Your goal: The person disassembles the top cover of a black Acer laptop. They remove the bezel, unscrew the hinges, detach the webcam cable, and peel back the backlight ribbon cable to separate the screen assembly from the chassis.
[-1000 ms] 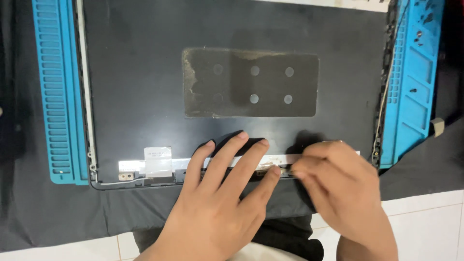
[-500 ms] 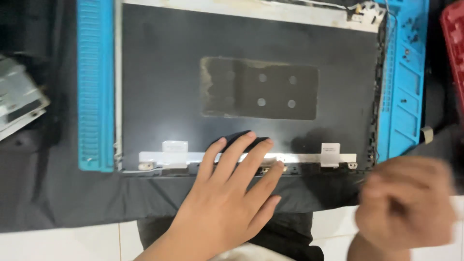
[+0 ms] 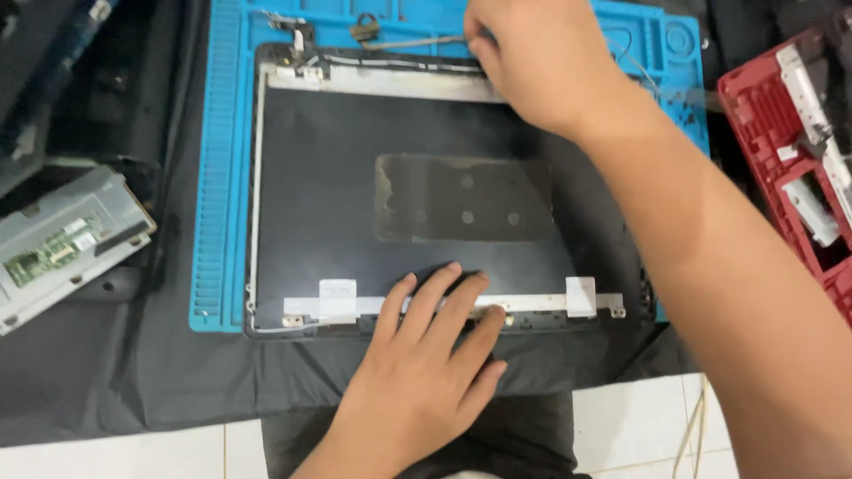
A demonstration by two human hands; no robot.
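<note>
A dark laptop lid shell [image 3: 337, 186] lies inside-up on a blue work mat [image 3: 222, 177]. A darker rectangular patch [image 3: 461, 200] sits at its middle. My left hand [image 3: 426, 372] lies flat with fingers spread on the near metal strip [image 3: 541, 303], which carries two white tape pieces. My right hand [image 3: 532, 58] has reached across to the lid's far edge, its fingers closed at the far metal strip [image 3: 382, 84] and a thin cable [image 3: 408, 41]. Whether it grips the cable is hidden by the hand.
A grey metal part with a green circuit board [image 3: 62, 244] rests at the left on the dark cloth [image 3: 133, 381]. A red plastic tray [image 3: 790, 151] holding white parts stands at the right. White floor tiles [image 3: 630, 426] show at the bottom.
My right hand left the near strip, swung off to the right and reached across to the lid's far edge. My left hand stayed pressed on the near strip. The view shifted.
</note>
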